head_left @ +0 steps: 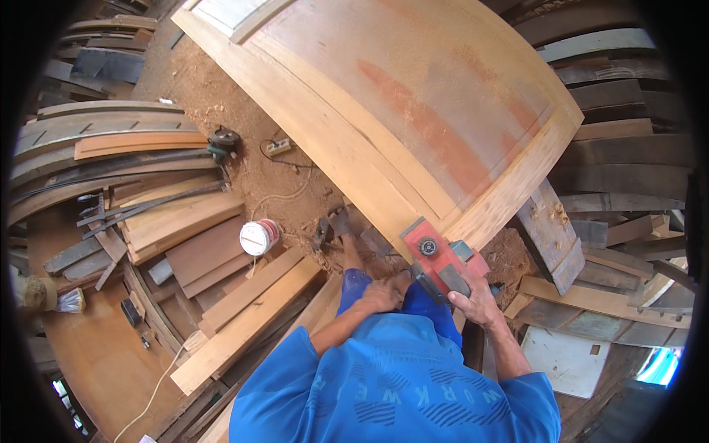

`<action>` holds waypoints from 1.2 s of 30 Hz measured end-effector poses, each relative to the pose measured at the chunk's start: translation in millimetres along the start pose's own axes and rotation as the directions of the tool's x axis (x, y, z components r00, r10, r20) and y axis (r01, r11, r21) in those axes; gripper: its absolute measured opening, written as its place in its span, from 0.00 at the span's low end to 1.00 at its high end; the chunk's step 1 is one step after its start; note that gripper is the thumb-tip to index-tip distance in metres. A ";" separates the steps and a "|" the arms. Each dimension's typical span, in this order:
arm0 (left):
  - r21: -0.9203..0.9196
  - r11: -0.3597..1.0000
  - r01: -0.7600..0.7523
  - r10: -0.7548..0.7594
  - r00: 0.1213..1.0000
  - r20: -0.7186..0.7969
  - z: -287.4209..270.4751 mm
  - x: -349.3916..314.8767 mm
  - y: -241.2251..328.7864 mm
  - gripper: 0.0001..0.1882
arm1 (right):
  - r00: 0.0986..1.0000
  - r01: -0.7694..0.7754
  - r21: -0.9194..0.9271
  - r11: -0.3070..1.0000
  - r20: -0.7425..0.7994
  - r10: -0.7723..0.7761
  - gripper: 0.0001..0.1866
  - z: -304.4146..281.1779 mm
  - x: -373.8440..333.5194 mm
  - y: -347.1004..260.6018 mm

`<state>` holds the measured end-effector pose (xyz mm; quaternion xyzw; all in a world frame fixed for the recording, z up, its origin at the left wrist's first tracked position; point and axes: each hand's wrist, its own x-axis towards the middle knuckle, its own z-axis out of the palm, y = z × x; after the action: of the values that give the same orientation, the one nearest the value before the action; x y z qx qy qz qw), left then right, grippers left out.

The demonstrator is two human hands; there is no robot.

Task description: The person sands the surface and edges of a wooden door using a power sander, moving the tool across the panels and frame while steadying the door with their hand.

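A wooden door point(347, 140) with a raised panel lies at a slant ahead of me, reddish patches showing on its panel. At its near corner is a red electric planer point(443, 262) with a round black front knob. My right hand point(478, 301) is closed round the planer's handle at the near end. Close to the planer's left, my left hand point(382, 294) lies over my lap with its fingers stretched forward, and nothing shows in it. The planer's underside is hidden, so whether it touches the door cannot be told.
Stacked boards point(170, 214) fill the left side, and more timber point(620, 155) lies at right. A white-lidded bucket point(257, 238), a green power tool point(223, 143) and a power socket strip point(279, 146) with its cord rest on the sawdust-covered floor. A shavings-strewn plank point(550, 236) leans right of the door.
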<state>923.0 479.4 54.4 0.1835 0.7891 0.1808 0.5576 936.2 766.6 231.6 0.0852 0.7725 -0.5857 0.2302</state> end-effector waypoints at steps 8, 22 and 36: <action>0.004 0.729 -0.685 0.680 0.724 -0.117 94.9 39.1 124.3 0.37 | 0.975 0.014 0.430 0.903 -0.208 0.084 0.37 -13.9 -3.5 -27.9; 0.165 0.908 -0.386 0.401 0.913 -0.072 40.6 2.7 -2.4 0.14 | 0.992 0.025 0.018 1.000 -0.124 -0.023 0.40 -38.5 -8.6 4.5; 0.175 0.961 -0.216 0.251 0.944 -0.213 39.0 3.3 0.8 0.23 | 0.998 0.054 -0.147 0.988 -0.020 -0.057 0.32 -27.5 -30.2 18.2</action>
<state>959.0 484.9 39.9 0.2946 0.8329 0.2064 0.4206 963.0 802.1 235.4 0.0537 0.8180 -0.5327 0.2101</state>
